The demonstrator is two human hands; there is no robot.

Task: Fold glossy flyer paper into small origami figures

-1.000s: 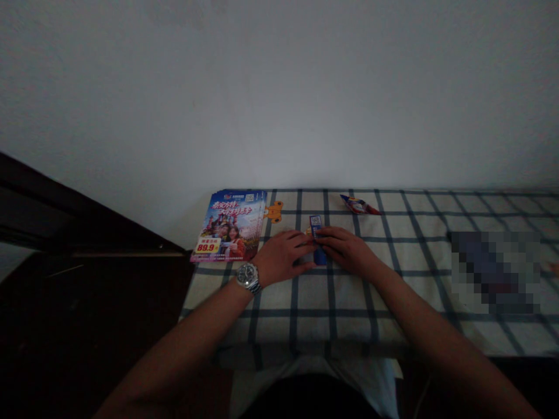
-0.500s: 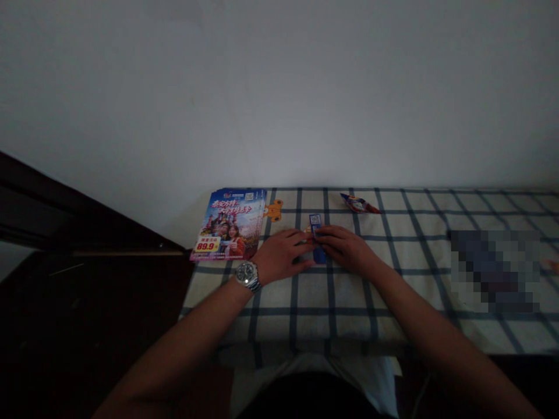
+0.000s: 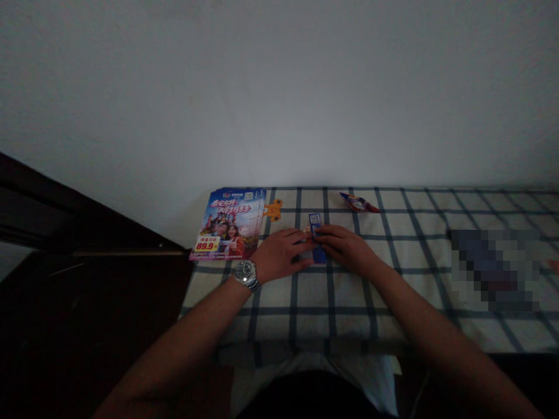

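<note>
A narrow blue folded leaflet (image 3: 316, 223) lies on the checked tablecloth (image 3: 349, 297) between my two hands. My left hand (image 3: 282, 254), with a metal watch (image 3: 244, 273) on its wrist, lies on the cloth with its fingers pressed against the leaflet's left side. My right hand (image 3: 345, 247) presses down on the leaflet from the right, fingers together. The lower part of the leaflet is hidden under my fingers.
A stack of colourful flyers (image 3: 229, 223) lies at the table's far left corner, with a small orange paper shape (image 3: 273, 210) beside it. A red and blue folded paper piece (image 3: 358, 203) lies near the wall. A blurred patch (image 3: 495, 269) sits at the right. Dark furniture (image 3: 87, 244) stands left.
</note>
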